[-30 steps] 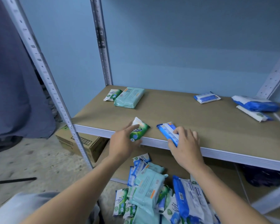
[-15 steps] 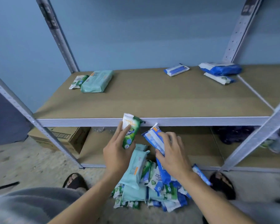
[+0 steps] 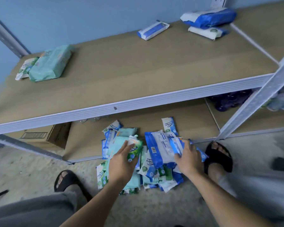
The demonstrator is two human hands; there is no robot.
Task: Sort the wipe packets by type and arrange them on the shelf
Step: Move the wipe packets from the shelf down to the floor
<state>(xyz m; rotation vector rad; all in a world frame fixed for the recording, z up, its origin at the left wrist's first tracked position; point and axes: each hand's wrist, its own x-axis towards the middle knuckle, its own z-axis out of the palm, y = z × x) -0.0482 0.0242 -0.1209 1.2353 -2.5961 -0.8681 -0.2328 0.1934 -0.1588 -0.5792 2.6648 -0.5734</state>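
My left hand (image 3: 121, 163) holds a small green and white wipe packet (image 3: 134, 149) just above the pile of mixed wipe packets (image 3: 156, 166) lying on the floor and the bottom shelf edge. My right hand (image 3: 188, 158) grips a narrow blue and white packet (image 3: 175, 145) over the pile's right side. On the brown shelf (image 3: 138, 66) lie a mint packet (image 3: 50, 63) and a small green and white packet (image 3: 24, 68) at the far left, a small blue packet (image 3: 152, 29) at the back, and a big blue packet (image 3: 210, 17) on a flat white one (image 3: 206, 32) at the far right.
A metal upright (image 3: 256, 99) crosses the right side. A cardboard box (image 3: 44, 136) sits under the shelf at left, dark bags (image 3: 229, 100) at right. My two feet in black sandals (image 3: 220, 156) flank the pile on the concrete floor.
Both hands dropped from the shelf's front edge down to the pile, each still holding its packet. The view tilted downward and my feet came into sight.
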